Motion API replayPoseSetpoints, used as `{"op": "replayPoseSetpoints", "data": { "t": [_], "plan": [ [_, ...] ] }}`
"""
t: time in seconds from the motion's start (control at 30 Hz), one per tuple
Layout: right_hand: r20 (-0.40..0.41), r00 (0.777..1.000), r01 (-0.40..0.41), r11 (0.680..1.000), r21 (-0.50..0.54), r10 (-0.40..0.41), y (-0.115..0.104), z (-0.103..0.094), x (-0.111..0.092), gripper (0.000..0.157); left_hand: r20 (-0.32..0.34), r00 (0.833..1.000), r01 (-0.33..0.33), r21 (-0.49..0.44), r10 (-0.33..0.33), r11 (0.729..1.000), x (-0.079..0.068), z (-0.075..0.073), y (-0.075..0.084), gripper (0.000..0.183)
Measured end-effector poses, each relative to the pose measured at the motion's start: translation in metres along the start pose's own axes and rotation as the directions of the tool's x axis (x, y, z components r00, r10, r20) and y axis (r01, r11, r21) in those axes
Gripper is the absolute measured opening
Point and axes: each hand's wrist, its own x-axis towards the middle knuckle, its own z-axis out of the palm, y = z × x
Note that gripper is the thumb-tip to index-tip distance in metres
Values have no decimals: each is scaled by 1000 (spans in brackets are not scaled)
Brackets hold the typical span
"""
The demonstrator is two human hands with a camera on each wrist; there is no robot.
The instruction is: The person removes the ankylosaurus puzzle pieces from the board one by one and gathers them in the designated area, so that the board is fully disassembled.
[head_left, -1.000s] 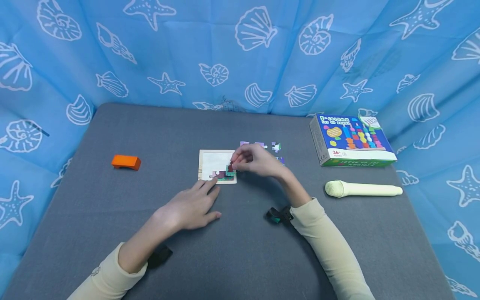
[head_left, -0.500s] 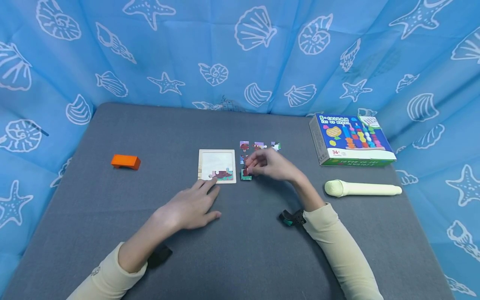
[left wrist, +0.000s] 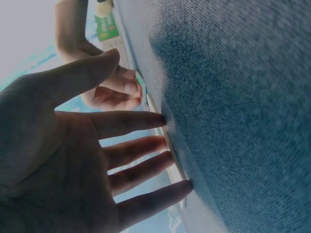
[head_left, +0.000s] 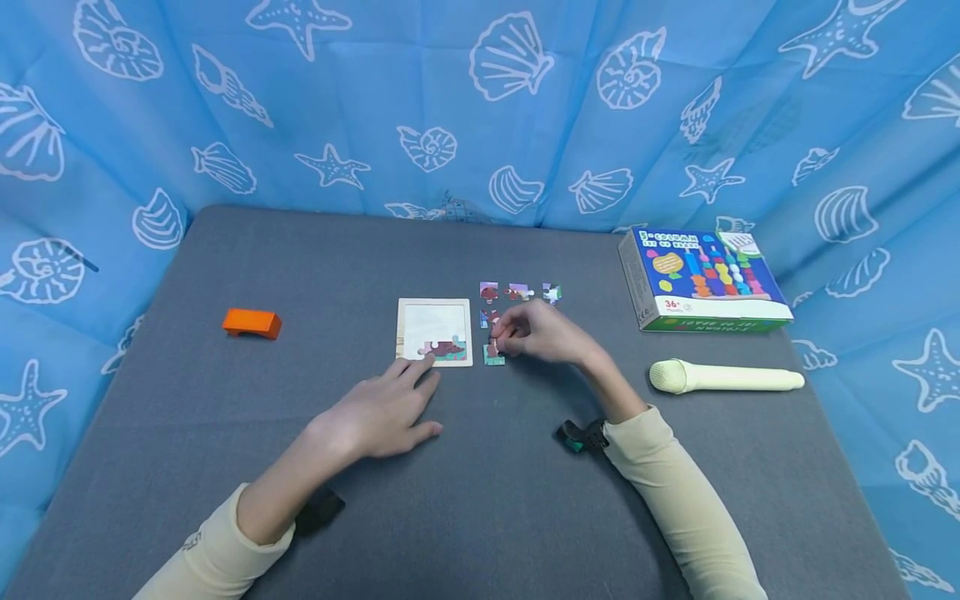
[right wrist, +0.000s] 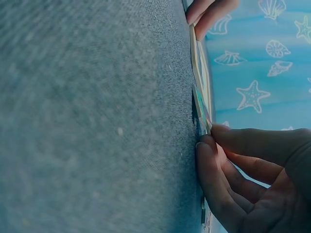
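A square wooden puzzle frame (head_left: 402,333) lies mid-table, with joined jigsaw pieces (head_left: 450,349) along its lower right inside. My left hand (head_left: 378,410) rests at its near edge, fingers spread and fairly straight; in the left wrist view the fingertips (left wrist: 182,187) touch the frame's side. Just right of the frame, my right hand (head_left: 543,333) pinches a green and brown puzzle piece (head_left: 493,357) between thumb and finger. In the right wrist view this piece (right wrist: 200,104) is tilted, one edge raised. Other loose pieces (head_left: 519,292) lie beyond the right hand, some partly hidden by it.
An orange arch-shaped block (head_left: 252,323) lies at the left. On the right are a boxed bead toy (head_left: 705,279) and a pale green toy microphone (head_left: 727,378). A blue shell-patterned curtain (head_left: 450,100) hangs behind the grey table (head_left: 480,517).
My right hand has moved right, out of the frame, with a puzzle piece, and then stayed beside it, the piece turning to show its face more. My left hand has kept still.
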Motion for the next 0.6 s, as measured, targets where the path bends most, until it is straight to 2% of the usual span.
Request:
{"op": "replayPoseSetpoints", "data": {
  "t": [0.3,0.6],
  "plan": [
    [-7,999,-45,999,12,45,-1,-1,0,12,-8,1000,-14,4,14,1000,-1,0,0,75],
    [0,1000,-10,999,39,10,-2,0,1,15,-12,1000,-5,12,5,1000,-1,-1,-2,74]
  ]
}}
